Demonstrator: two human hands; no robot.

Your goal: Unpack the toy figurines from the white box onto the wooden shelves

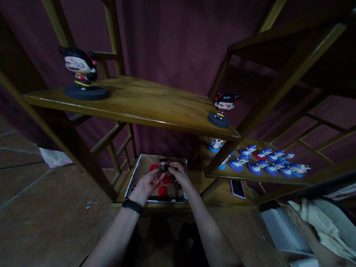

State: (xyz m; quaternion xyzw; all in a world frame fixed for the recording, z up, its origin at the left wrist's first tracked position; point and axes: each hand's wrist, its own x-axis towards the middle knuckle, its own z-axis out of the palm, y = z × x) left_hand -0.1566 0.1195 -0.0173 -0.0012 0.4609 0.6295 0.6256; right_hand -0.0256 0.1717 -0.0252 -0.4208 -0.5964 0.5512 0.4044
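Observation:
Both my hands reach into an open cardboard box (139,167) on the bottom shelf. My left hand (147,183), with a black wristband, and my right hand (179,174) pinch a small dark-haired figurine (163,165) by its black base, holding it just above the box. Inside the box lie red round pieces (162,190). On the upper wooden shelf (144,102) stand two bigger figurines of the same kind, one at the left (80,72) and one at the right edge (224,107).
A lower right shelf (250,174) carries several blue-based figurines (264,163). A phone (237,188) lies on the bottom shelf beside the box. Slanted wooden posts frame the shelves. Cloth and a white bin (280,230) sit at lower right.

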